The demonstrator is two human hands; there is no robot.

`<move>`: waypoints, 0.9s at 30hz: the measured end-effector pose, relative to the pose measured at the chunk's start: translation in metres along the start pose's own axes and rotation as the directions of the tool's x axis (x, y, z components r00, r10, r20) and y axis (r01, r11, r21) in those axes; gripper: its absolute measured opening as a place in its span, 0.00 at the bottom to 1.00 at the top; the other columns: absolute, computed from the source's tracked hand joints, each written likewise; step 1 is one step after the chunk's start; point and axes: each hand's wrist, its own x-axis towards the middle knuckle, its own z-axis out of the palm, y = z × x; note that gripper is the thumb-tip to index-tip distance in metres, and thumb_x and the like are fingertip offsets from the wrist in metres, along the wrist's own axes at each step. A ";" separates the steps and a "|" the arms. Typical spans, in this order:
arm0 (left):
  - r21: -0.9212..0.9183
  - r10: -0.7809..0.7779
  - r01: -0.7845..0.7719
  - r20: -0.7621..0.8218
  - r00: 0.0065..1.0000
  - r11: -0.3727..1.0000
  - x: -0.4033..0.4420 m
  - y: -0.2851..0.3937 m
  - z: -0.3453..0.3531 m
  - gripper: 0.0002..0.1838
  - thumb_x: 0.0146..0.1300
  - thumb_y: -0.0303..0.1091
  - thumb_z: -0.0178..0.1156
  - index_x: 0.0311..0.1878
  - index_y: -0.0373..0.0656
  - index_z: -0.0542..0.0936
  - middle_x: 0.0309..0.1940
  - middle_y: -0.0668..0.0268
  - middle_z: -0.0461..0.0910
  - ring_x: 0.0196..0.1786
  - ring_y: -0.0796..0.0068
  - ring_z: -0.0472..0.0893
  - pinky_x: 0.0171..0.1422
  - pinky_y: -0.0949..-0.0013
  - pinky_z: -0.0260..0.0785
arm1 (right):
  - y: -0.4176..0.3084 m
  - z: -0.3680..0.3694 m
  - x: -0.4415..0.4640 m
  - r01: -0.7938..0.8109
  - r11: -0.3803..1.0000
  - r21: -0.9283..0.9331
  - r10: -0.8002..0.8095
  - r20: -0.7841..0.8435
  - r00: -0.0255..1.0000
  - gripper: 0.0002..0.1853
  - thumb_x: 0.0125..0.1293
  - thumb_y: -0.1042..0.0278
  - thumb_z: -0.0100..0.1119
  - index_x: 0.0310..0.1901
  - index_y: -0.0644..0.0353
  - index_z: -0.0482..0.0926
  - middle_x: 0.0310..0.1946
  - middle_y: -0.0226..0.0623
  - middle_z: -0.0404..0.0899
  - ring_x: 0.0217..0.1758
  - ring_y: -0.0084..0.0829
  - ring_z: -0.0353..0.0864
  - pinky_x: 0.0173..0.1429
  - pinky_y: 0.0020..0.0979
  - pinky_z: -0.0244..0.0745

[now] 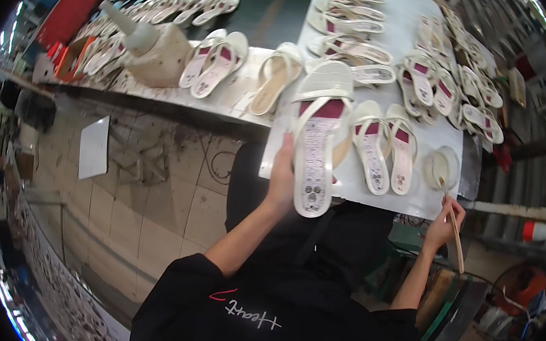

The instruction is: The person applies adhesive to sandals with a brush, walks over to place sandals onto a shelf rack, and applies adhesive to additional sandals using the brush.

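So the sandal (317, 155) I've got up is cream-white, with a wide crocodile-textured band over the toe end, a maroon patch below that, and a pale printed footbed with round dark marks at the heel. It's tilted up over the near edge of the white table (275, 161), heel toward me.

My left hand (281, 174) grips its left side, thumb along the edge. Most of those fingers are behind the sole, so I can't tell how they're spread back there. My right hand (444, 226), just off the table's near right corner, has its fingers pinched narrow around a thin wooden brush (454, 237). The tip's at a clear round dish (441, 167) on that corner, though I can't tell whether it's in the stuff inside.

A pair of sandals (383, 151) lies on the table between my sandal and the dish, and more sandals (349, 25) are lined up toward the table's far end. Left of the table there's a squat bottle (156, 57) with a nozzle. My raised sandal blocks part of the tabletop behind it.
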 end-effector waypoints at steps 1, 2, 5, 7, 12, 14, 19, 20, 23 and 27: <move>0.007 0.028 -0.028 0.003 1.000 1.000 0.000 0.002 0.002 0.38 0.72 0.60 0.24 0.54 0.33 0.71 0.30 0.52 0.80 0.28 0.61 0.83 0.32 0.64 0.78 | 0.004 -0.001 0.000 -0.035 0.999 0.034 0.034 0.020 0.999 0.06 0.67 0.74 0.55 0.40 0.68 0.73 0.36 0.42 0.80 0.41 0.29 0.82 0.48 0.27 0.78; 0.005 0.034 -0.034 -0.014 0.999 0.999 -0.001 0.004 0.002 0.38 0.72 0.60 0.24 0.54 0.33 0.71 0.30 0.52 0.80 0.28 0.61 0.83 0.32 0.64 0.78 | 0.010 -0.001 0.000 -0.053 0.993 0.105 0.051 0.020 0.998 0.07 0.68 0.75 0.54 0.41 0.70 0.70 0.39 0.46 0.79 0.41 0.31 0.82 0.50 0.29 0.79; -0.009 0.056 -0.056 0.009 0.998 0.998 0.000 0.004 0.002 0.37 0.72 0.59 0.24 0.52 0.33 0.71 0.29 0.52 0.80 0.27 0.61 0.83 0.31 0.64 0.78 | -0.017 -0.004 0.002 -0.038 0.970 0.239 0.060 -0.085 0.995 0.07 0.68 0.75 0.53 0.42 0.70 0.68 0.41 0.50 0.78 0.43 0.33 0.82 0.51 0.31 0.80; -0.008 0.078 -0.078 -0.016 0.997 0.997 0.001 0.008 0.005 0.37 0.72 0.59 0.23 0.51 0.33 0.71 0.28 0.53 0.79 0.26 0.62 0.82 0.30 0.65 0.78 | -0.069 -0.003 -0.002 -0.022 0.967 0.253 0.049 -0.099 0.994 0.08 0.69 0.75 0.51 0.42 0.72 0.66 0.42 0.53 0.77 0.44 0.37 0.82 0.51 0.34 0.80; 0.017 0.141 -0.140 -0.089 0.986 0.990 0.003 0.012 0.016 0.38 0.71 0.61 0.22 0.51 0.34 0.71 0.28 0.54 0.79 0.26 0.63 0.82 0.30 0.65 0.78 | -0.178 0.011 -0.041 0.174 0.849 0.499 -0.191 -0.016 0.981 0.07 0.68 0.74 0.48 0.42 0.66 0.63 0.41 0.54 0.73 0.37 0.40 0.80 0.44 0.38 0.81; -0.001 0.141 -0.141 -0.090 0.986 0.990 0.001 0.016 0.020 0.38 0.71 0.61 0.22 0.51 0.34 0.71 0.28 0.54 0.79 0.26 0.63 0.82 0.31 0.65 0.78 | -0.201 0.013 -0.058 0.229 0.771 0.595 -0.371 0.126 0.920 0.09 0.68 0.71 0.51 0.44 0.63 0.64 0.40 0.53 0.73 0.34 0.43 0.81 0.39 0.37 0.82; 0.047 0.240 -0.236 -0.115 0.964 0.971 0.004 0.011 0.014 0.38 0.71 0.61 0.22 0.52 0.34 0.71 0.28 0.54 0.80 0.26 0.63 0.82 0.30 0.65 0.78 | -0.220 0.029 -0.084 0.390 0.663 0.639 -0.673 0.279 0.685 0.13 0.60 0.75 0.62 0.43 0.64 0.69 0.44 0.53 0.76 0.39 0.48 0.84 0.40 0.35 0.84; 0.053 0.249 -0.245 -0.108 0.962 0.968 0.001 0.014 0.016 0.39 0.71 0.61 0.21 0.52 0.34 0.71 0.28 0.54 0.80 0.26 0.64 0.82 0.30 0.65 0.78 | -0.222 0.033 -0.086 0.387 0.665 0.638 -0.671 0.284 0.685 0.13 0.60 0.75 0.62 0.43 0.64 0.69 0.44 0.53 0.76 0.39 0.48 0.84 0.40 0.35 0.84; 0.064 0.260 -0.255 -0.093 0.961 0.965 -0.003 0.017 0.019 0.39 0.71 0.61 0.21 0.53 0.34 0.70 0.28 0.54 0.80 0.26 0.64 0.82 0.30 0.65 0.78 | -0.223 0.038 -0.090 0.459 0.623 0.633 -0.733 0.268 0.625 0.13 0.59 0.79 0.61 0.43 0.67 0.69 0.44 0.54 0.76 0.39 0.50 0.83 0.40 0.37 0.84; 0.094 0.300 -0.291 -0.099 0.949 0.952 -0.001 0.013 0.014 0.39 0.71 0.62 0.21 0.54 0.34 0.70 0.29 0.53 0.80 0.26 0.63 0.82 0.30 0.65 0.78 | -0.223 0.042 -0.089 0.535 0.583 0.611 -0.784 0.252 0.567 0.13 0.59 0.81 0.60 0.43 0.71 0.69 0.42 0.56 0.75 0.39 0.51 0.83 0.38 0.38 0.85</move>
